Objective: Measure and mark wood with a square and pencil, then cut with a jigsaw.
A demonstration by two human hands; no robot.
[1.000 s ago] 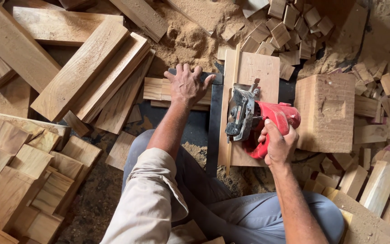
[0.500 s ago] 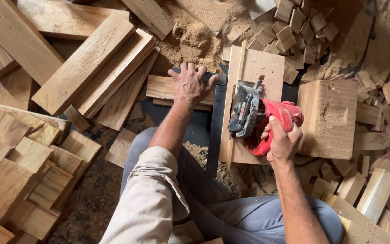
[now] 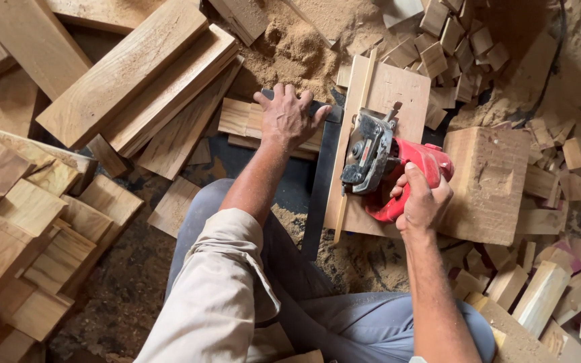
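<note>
Left hand (image 3: pixel 289 117): fingers spread flat, palm down, pressing on a short wooden board (image 3: pixel 243 119) and the top of a dark metal bar (image 3: pixel 322 181); nothing gripped.

Right hand (image 3: pixel 423 198): closed around the handle of a red power saw (image 3: pixel 391 165).

Red power saw: grey metal guard and base to the left, red body to the right; sits on a pale wooden panel (image 3: pixel 398 87), just right of a thin wooden strip (image 3: pixel 351 141) running along the panel's left edge.

Dark metal bar: lies just left of the panel, running from the left hand down towards the person's knees.

Large wooden block (image 3: pixel 489 185): just right of the saw, touching the panel's right side.

Long planks (image 3: pixel 136 74): stacked upper left. Flat offcuts (image 3: pixel 42 228): piled at left. Small blocks (image 3: pixel 462 37): heaped upper right. Sawdust (image 3: pixel 297 44): mounded above the left hand.
</note>
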